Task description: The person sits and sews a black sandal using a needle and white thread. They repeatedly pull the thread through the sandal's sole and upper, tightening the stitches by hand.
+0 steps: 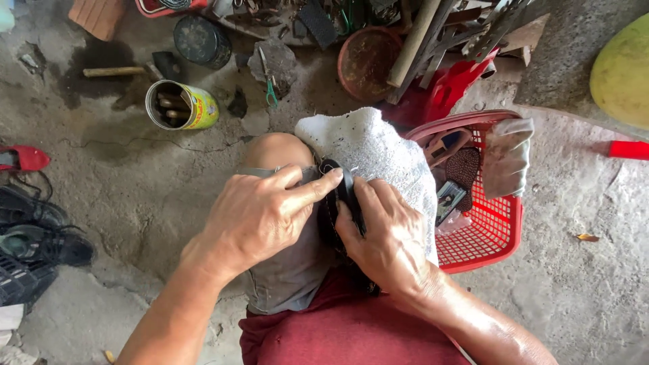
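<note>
A red basket [497,233] sits on the floor [149,189] by the knee. A white cloth [378,152] lies over the knee. Both hands, left [260,220] and right [385,236], pinch a black strap [346,192] (it looks worn) against the cloth.

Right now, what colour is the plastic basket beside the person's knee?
Red: the plastic basket with an open mesh wall, seen clearly in the head view.

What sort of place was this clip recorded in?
Probably an informal shoe-repair spot on a bare concrete floor. Worn shoes lie at one side, a tin can holds tools, and scissors lie beside a tool clutter. Both hands, left hand and right hand, press a dark shoe piece on a knee.
</note>
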